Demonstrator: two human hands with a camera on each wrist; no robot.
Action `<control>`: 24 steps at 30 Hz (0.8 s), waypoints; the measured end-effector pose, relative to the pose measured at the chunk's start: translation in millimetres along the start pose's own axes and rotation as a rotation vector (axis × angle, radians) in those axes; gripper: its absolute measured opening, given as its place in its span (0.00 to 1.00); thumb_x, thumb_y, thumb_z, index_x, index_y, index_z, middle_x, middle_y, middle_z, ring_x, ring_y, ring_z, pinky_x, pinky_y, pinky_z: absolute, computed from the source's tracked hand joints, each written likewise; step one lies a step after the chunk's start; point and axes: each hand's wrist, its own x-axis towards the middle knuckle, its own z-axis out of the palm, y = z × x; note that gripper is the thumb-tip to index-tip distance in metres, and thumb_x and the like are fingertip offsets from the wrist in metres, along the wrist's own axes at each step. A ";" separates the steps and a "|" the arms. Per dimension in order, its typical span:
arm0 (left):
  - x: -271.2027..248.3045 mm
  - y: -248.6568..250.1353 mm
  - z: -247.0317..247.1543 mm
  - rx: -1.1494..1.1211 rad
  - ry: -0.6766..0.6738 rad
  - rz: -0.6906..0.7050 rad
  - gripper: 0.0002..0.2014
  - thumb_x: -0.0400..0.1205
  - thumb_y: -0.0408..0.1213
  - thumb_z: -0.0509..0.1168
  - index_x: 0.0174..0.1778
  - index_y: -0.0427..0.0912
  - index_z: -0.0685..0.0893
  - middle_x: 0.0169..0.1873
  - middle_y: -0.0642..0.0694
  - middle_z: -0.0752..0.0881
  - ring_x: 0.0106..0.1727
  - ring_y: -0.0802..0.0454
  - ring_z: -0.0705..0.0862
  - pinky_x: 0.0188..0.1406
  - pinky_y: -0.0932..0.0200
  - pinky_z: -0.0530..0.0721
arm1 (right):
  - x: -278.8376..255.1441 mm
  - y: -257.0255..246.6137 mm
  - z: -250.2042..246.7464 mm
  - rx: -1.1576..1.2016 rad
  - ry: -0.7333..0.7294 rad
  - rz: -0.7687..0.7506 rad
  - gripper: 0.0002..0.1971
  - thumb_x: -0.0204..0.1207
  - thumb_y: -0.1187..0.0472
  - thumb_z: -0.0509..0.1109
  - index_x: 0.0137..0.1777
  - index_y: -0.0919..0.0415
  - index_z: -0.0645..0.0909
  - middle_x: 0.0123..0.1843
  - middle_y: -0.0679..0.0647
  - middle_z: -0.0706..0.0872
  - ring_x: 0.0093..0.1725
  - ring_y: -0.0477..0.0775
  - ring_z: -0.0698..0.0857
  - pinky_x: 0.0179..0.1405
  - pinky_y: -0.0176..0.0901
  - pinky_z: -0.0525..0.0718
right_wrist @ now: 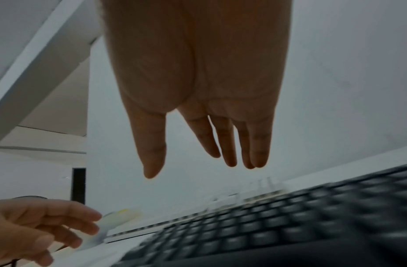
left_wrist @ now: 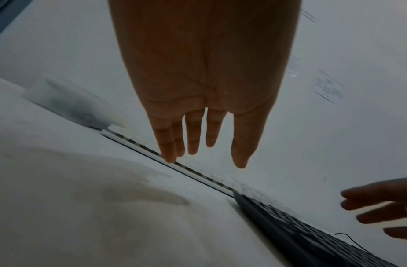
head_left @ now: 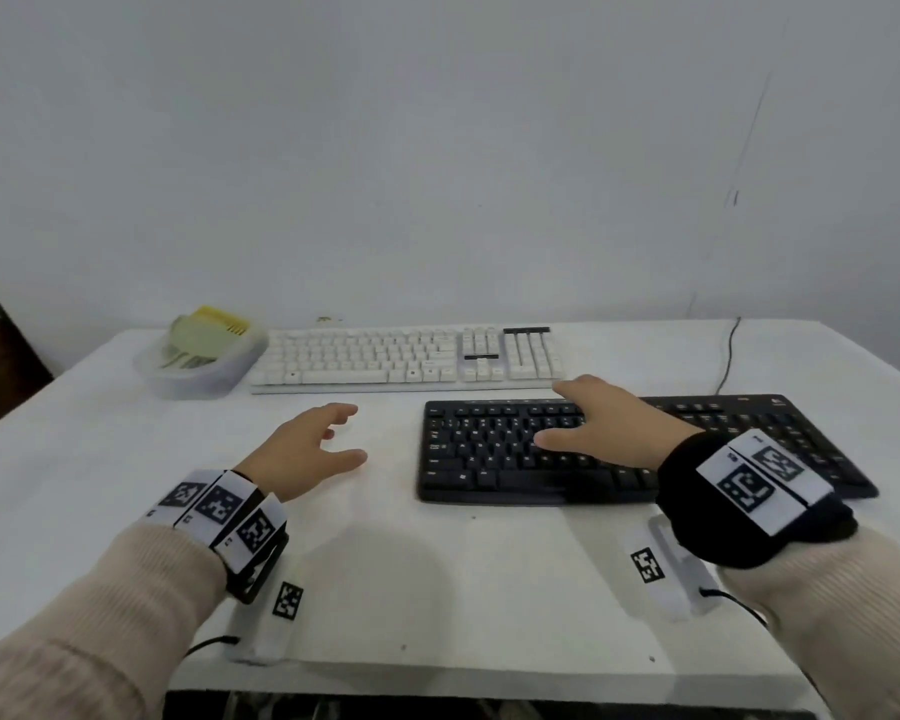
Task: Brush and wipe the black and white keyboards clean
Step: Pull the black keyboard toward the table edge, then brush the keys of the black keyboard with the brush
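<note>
Two bare hands over a table set out for keyboard cleaning; no tool taken up yet.

The table, covered in white, carries everything within reach. The white keyboard lies along the far side, parallel to the wall; the black keyboard lies nearer and to the right, so each can be worked from the seated side. A clear tub touches the white keyboard's left end and holds a yellow item and pale cloths, probably the brush and wipes. The right hand hovers over the black keyboard's middle, fingers spread, holding nothing; whether it touches the keys cannot be told. The left hand hangs above bare table left of the black keyboard, fingers loose and apart, empty, likely bound for the tub.
</note>
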 end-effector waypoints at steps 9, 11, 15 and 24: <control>8.2 -105.5 -89.8 -0.020 0.093 -0.024 0.28 0.79 0.43 0.69 0.75 0.51 0.69 0.70 0.52 0.75 0.66 0.55 0.74 0.67 0.55 0.74 | 83.0 -156.8 62.3 0.047 -0.042 -0.156 0.37 0.80 0.45 0.65 0.83 0.59 0.55 0.83 0.54 0.59 0.80 0.53 0.62 0.76 0.43 0.62; 11.9 -128.4 -107.0 -0.029 0.124 -0.027 0.27 0.79 0.42 0.69 0.74 0.50 0.70 0.70 0.51 0.75 0.67 0.54 0.74 0.68 0.54 0.74 | 101.3 -187.2 75.7 0.050 -0.062 -0.178 0.37 0.80 0.45 0.64 0.83 0.60 0.55 0.83 0.55 0.59 0.81 0.53 0.61 0.75 0.43 0.61; 24.3 -166.5 -135.4 -0.027 0.163 -0.033 0.26 0.80 0.40 0.68 0.75 0.48 0.70 0.70 0.48 0.75 0.67 0.52 0.74 0.68 0.53 0.73 | 132.1 -237.7 96.7 0.085 -0.079 -0.193 0.35 0.81 0.47 0.63 0.83 0.61 0.55 0.83 0.55 0.59 0.81 0.54 0.62 0.75 0.43 0.62; 76.6 -219.6 -176.9 0.026 0.277 -0.068 0.30 0.80 0.42 0.68 0.77 0.43 0.67 0.75 0.41 0.69 0.76 0.46 0.67 0.75 0.46 0.68 | 198.9 -304.0 128.3 0.163 -0.041 -0.158 0.30 0.83 0.52 0.61 0.80 0.64 0.59 0.78 0.59 0.66 0.75 0.58 0.69 0.69 0.45 0.68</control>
